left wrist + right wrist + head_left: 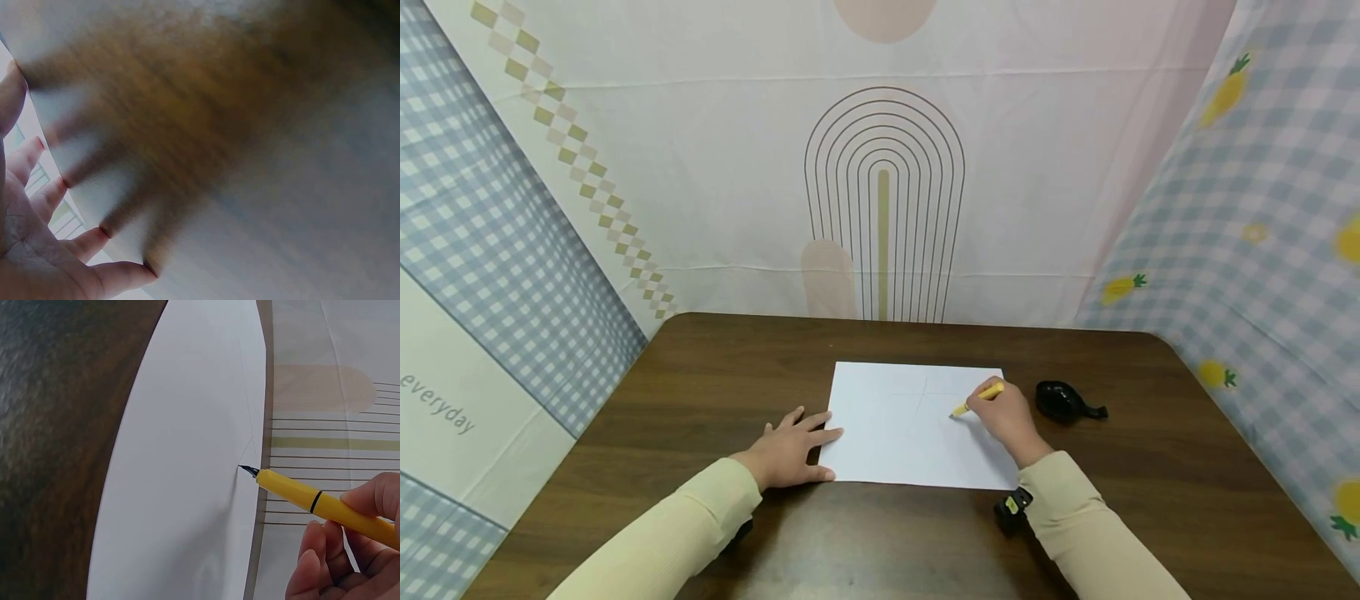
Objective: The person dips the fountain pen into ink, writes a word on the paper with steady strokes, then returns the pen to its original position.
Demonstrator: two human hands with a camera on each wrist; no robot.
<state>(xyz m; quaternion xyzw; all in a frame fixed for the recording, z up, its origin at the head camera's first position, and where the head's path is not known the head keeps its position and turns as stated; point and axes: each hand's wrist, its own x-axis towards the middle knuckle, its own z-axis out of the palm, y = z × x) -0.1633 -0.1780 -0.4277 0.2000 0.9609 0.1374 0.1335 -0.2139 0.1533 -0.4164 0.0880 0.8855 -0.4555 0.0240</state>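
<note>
A white sheet of paper [880, 442] lies on the brown table, with a few thin lines drawn on its upper middle. My right hand [1006, 417] pinches a yellow fountain pen [981, 397] between thumb and fingers. In the right wrist view the dark nib of the pen [294, 494] meets the paper [169, 462] at the end of a thin slanting line. With fingers spread, my left hand [790, 450] rests at the left edge of the sheet, thumb and some fingertips over the paper. The left wrist view shows that hand [44, 244] from the palm side, fingertips on the table surface.
A glossy black rounded thing with a narrow neck [1062, 402] lies right of the paper, near my right hand. The table [880, 542] reaches back to a pale patterned cloth [1037, 208]. Checked cloths [1285, 333] hang at both sides.
</note>
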